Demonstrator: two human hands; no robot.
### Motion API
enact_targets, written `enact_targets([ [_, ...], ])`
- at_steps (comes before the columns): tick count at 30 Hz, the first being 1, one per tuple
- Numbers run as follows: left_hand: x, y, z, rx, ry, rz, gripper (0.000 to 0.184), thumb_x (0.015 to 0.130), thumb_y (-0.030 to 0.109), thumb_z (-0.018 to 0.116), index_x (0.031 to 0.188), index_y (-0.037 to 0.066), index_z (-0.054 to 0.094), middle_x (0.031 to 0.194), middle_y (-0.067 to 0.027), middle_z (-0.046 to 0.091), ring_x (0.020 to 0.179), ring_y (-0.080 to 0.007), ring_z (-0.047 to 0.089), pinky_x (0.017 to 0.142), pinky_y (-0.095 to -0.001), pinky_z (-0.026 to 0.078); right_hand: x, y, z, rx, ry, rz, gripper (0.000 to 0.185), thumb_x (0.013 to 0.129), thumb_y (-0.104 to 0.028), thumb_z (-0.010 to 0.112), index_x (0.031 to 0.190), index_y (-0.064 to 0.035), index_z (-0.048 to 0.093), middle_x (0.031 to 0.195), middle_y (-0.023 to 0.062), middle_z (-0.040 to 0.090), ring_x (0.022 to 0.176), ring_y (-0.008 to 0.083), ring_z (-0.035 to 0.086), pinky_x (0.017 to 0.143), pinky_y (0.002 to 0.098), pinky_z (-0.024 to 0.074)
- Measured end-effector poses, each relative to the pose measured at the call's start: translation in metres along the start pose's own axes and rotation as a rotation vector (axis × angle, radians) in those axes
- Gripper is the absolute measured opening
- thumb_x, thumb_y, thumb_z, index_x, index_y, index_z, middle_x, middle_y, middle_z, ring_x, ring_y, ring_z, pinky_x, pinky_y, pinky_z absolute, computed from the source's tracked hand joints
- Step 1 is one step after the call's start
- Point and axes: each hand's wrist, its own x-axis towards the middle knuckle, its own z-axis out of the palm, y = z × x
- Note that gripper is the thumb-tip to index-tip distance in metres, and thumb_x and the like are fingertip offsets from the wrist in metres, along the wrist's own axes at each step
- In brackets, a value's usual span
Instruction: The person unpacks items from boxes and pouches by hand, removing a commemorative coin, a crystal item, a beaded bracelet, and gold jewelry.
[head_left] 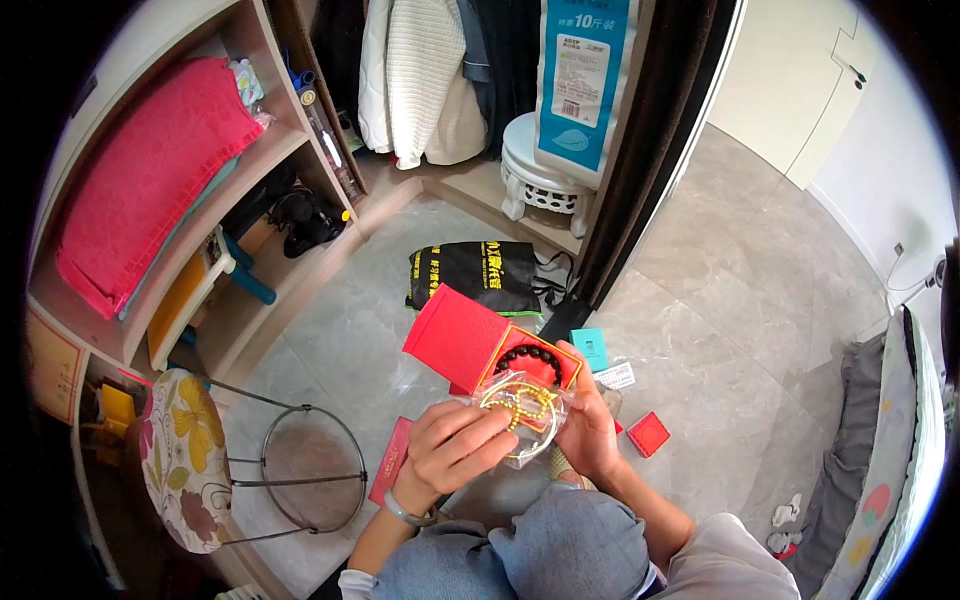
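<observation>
Tiled floor (690, 290); left hand (455, 448) knuckles-up, grip pinching clear bag (535, 408); right hand (590, 425), grip curled round red box (460, 337).

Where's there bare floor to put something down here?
Widest: the floor between the small red box and grey cloth. Another patch lies between the stool and black bag. It's crowded around the left hand and right hand, with the teal box close by.

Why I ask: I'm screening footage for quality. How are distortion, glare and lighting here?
Head view: strong barrel bending on the shelf unit, black corners; small glints on the clear plastic bag; light fairly even on the floor, dimmer inside the shelf unit.
</observation>
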Motion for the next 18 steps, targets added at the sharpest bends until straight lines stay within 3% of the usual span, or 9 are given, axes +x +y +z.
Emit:
enact_targets([
  [11, -0.007, 0.005, -0.001, 0.058, 0.004, 0.055, 0.024, 0.072, 0.012, 0.073, 0.096, 0.017, 0.07, 0.109, 0.0024, 0.066, 0.092, -0.0144, 0.059, 0.072, -0.0293, 0.05, 0.0, 0.001, -0.001, 0.013, -0.021, -0.002, 0.07, 0.082, -0.02, 0.053, 0.146, -0.0161, 0.023, 0.144, 0.0088, 0.04, 0.129, 0.0266, 0.045, 0.103, 0.0425, 0.0401],
  [13, -0.008, 0.006, -0.002, 0.065, 0.004, 0.061, 0.025, 0.072, 0.011, 0.073, 0.096, 0.017, 0.07, 0.11, 0.0028, 0.065, 0.093, -0.014, 0.058, 0.073, -0.0291, 0.049, -0.001, -0.001, 0.005, -0.027, 0.031, 0.003, 0.075, 0.08, -0.023, 0.052, 0.148, -0.0114, 0.023, 0.145, 0.0115, 0.038, 0.132, 0.0293, 0.042, 0.109, 0.0436, 0.0358],
  [18, -0.013, 0.008, -0.005, 0.118, -0.018, 0.099, 0.03, 0.073, 0.011, 0.072, 0.102, 0.019, 0.068, 0.115, 0.005, 0.062, 0.095, -0.0134, 0.056, 0.076, -0.0294, 0.048, -0.001, 0.0, 0.001, -0.003, 0.003, -0.001, 0.073, 0.081, -0.022, 0.053, 0.147, -0.0144, 0.023, 0.145, 0.0102, 0.039, 0.132, 0.0285, 0.042, 0.106, 0.0427, 0.0373],
])
